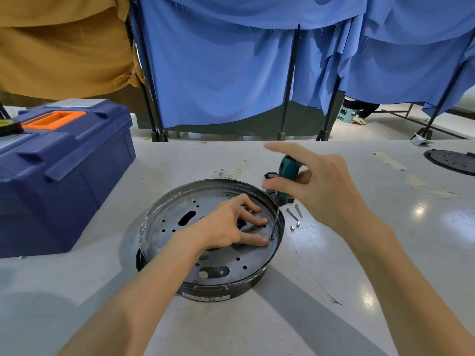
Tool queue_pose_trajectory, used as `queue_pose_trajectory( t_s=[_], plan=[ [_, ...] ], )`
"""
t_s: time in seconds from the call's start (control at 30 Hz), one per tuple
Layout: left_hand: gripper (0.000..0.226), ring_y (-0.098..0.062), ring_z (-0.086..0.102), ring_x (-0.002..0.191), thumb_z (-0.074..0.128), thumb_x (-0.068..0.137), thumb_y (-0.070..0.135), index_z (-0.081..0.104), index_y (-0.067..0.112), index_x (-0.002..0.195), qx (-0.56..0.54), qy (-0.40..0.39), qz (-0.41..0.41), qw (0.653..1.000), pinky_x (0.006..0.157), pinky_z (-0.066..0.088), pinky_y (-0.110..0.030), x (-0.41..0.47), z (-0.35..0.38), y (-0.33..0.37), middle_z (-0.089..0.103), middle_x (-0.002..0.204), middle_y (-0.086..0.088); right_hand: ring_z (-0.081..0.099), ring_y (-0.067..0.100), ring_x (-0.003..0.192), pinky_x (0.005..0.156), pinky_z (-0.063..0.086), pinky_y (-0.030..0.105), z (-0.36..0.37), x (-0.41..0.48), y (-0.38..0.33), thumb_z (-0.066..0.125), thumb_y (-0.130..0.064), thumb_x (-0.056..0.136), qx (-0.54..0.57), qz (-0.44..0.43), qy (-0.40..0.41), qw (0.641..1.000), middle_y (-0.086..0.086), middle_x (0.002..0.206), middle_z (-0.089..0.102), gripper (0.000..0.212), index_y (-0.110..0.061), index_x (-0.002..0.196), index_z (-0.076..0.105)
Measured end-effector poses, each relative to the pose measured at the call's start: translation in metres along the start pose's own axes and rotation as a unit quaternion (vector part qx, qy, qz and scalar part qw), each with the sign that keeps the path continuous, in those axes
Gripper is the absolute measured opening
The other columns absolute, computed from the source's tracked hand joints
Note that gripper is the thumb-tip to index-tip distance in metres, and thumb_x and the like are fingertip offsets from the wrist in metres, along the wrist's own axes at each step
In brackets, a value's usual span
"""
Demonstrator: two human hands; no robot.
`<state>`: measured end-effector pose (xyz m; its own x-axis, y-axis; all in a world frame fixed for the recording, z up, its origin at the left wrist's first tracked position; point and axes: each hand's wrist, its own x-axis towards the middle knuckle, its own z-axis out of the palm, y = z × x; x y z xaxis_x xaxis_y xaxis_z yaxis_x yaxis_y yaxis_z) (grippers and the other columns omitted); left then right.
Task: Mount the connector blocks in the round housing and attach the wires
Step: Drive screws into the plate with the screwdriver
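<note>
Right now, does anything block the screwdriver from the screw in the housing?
Nothing visible does. The right hand holds the screwdriver with its tip on the screw in the housing, beside a fingertip of the left hand.

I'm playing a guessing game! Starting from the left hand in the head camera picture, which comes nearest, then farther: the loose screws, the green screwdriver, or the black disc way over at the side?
1. the green screwdriver: its tip sits right by the left hand, inside the round housing.
2. the loose screws: on the table, just right of the housing.
3. the black disc: at the table's far right.
</note>
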<state>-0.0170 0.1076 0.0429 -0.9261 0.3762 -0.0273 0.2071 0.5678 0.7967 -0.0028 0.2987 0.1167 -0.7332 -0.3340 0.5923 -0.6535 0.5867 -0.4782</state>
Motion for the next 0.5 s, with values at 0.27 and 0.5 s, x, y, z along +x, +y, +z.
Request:
queue_pose_trajectory(
  t_s=[0.27,0.5],
  plan=[
    [0.037,-0.005,0.047,0.123,0.084,0.069,0.040,0.054,0.047,0.090,0.014,0.005,0.006,1.000,0.098,0.032,-0.026,0.001,0.000,0.000,0.059,0.126,0.012,0.062,0.012,0.114,0.092,0.055,0.029,-0.004,0.004,0.009,0.066,-0.009,0.091,0.053,0.017,-0.077,0.995,-0.002,0.132,0.059,0.050,-0.021,0.137,0.052],
    [0.059,-0.001,0.045,0.121,0.083,0.067,0.046,0.063,0.025,0.118,0.046,-0.006,-0.014,0.999,0.106,0.036,-0.034,0.002,0.000,-0.002,0.053,0.112,0.032,0.058,0.021,0.067,0.066,0.054,0.042,0.008,-0.001,0.003,0.078,-0.039,0.080,0.003,-0.018,0.075,0.997,-0.004,0.078,0.058,0.032,-0.013,0.094,0.066]
  ],
)
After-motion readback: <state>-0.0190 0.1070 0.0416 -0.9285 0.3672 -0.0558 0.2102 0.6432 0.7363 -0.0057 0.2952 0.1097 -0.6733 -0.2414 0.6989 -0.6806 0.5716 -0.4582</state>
